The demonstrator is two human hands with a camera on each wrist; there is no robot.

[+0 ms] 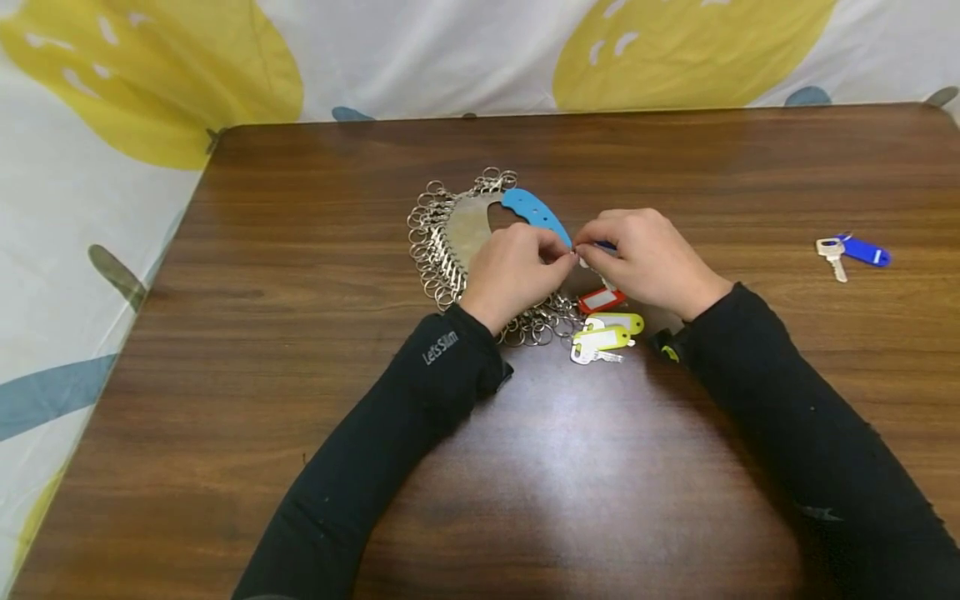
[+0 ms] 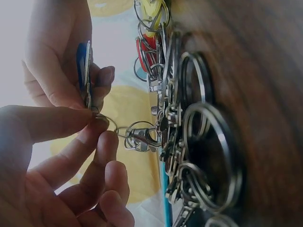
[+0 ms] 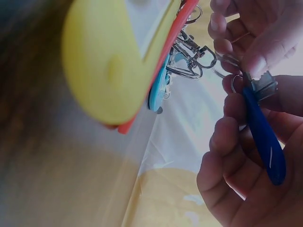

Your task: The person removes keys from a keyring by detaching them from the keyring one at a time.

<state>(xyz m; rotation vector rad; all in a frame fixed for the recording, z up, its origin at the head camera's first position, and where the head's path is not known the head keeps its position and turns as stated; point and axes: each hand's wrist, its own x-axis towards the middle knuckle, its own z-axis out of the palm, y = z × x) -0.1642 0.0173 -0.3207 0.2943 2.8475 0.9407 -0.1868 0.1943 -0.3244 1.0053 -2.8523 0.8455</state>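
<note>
A metal key-ring plate with a light blue handle lies on the table, its edge lined with clips and split rings. My left hand is over its right side, thumb and fingertips pinching a split ring that links to one of the plate's clips. Meeting it fingertip to fingertip, my right hand holds a key with a dark blue tag by that ring. The fingers partly hide where key, tag and ring join.
Beside the plate, under the hands, lie a red key tag and yellow tags with keys. Farther right on the brown table lies another key with a blue tag. A patterned cloth hangs behind.
</note>
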